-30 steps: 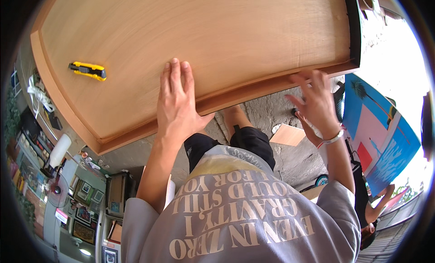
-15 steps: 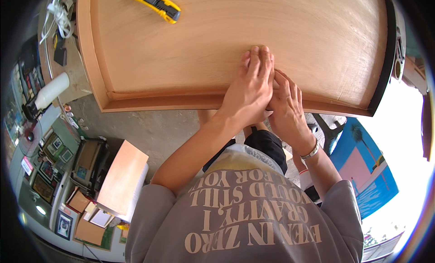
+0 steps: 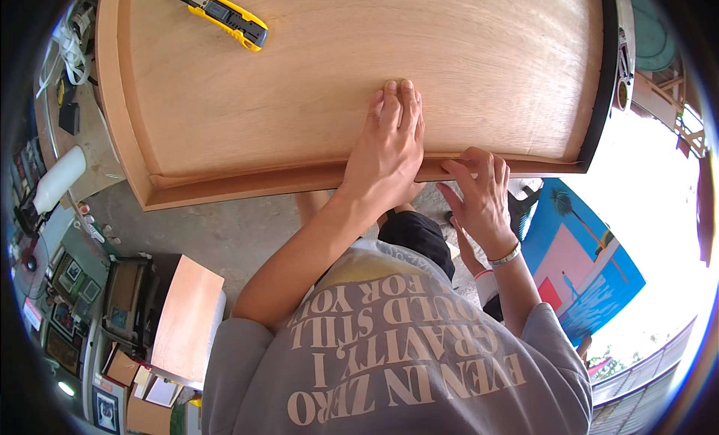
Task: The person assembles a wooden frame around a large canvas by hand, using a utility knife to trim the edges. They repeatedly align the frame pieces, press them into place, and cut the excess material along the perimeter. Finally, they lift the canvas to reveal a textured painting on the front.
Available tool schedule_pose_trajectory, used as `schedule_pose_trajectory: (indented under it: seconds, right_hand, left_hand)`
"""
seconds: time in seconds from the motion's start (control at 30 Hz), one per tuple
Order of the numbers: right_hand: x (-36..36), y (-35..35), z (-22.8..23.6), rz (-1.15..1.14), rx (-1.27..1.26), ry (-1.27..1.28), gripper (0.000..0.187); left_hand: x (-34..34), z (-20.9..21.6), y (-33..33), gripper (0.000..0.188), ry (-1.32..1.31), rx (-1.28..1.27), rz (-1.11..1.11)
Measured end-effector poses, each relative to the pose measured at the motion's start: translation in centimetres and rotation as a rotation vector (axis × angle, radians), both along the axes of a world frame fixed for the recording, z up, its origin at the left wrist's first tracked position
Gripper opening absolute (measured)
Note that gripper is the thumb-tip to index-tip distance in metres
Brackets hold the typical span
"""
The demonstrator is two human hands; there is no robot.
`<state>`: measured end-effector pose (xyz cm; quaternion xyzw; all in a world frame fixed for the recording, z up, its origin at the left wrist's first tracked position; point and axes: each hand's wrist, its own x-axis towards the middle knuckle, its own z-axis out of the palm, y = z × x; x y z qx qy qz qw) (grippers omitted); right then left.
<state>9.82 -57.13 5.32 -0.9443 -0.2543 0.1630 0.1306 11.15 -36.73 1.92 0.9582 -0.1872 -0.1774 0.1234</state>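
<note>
A wide wooden panel with a raised rim [image 3: 247, 193] spans the upper view, its right edge black. My left hand [image 3: 389, 139] crosses the near rim, fingers stretched out flat on the panel's inner face, thumb mostly hidden. Just right of it, my right hand [image 3: 483, 199] is at the same rim, fingers bent over its top and thumb spread apart on the near side. A thin strip [image 3: 524, 158] runs along the inside of that rim. On the panel, at the upper left, lies a yellow and black utility knife [image 3: 232, 19], touched by neither hand.
At the left, a white cylinder [image 3: 61, 179] and a bundle of white cord [image 3: 71, 56] are near a worktop. Below are a light wooden board [image 3: 187, 319] and framed pictures [image 3: 105, 409]. A blue and pink painted panel [image 3: 584, 263] stands at the right.
My right hand has moved away from my left hand, rightward and back onto the rim, its thumb now spread. The panel and knife appear shifted left in view. My left hand stays flat.
</note>
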Motion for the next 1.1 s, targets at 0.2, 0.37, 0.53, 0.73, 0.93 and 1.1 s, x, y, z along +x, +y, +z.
schedule_pose_trajectory:
  seconds: [0.2,0.37,0.53,0.73,0.93,1.1]
  right_hand:
    - [-1.5,2.7,0.8,-0.05,-0.089,-0.019,0.041]
    - [-5.2,4.3,2.4,-0.148,0.179,0.236,0.045]
    - [-8.6,8.4,0.9,-0.086,0.201,0.256,0.052]
    - [-7.5,11.8,-1.5,-0.392,0.173,0.206,0.067]
    - [-11.2,11.4,-6.7,-0.628,0.183,0.211,0.06]
    - [-8.9,14.9,-3.5,-0.534,0.165,0.525,0.056]
  left_hand:
    - [1.1,0.1,1.8,0.115,-0.095,0.07,-0.172]
    - [2.3,2.2,-0.5,0.084,-0.174,0.433,-0.348]
    - [2.7,2.6,-4.0,0.057,-0.055,0.549,-0.314]
    - [2.5,3.1,-5.1,0.065,-0.028,0.644,-0.36]
    - [1.9,2.9,-4.2,0.063,-0.138,0.646,-0.511]
    - [2.5,1.2,-4.3,0.056,-0.114,0.577,-0.276]
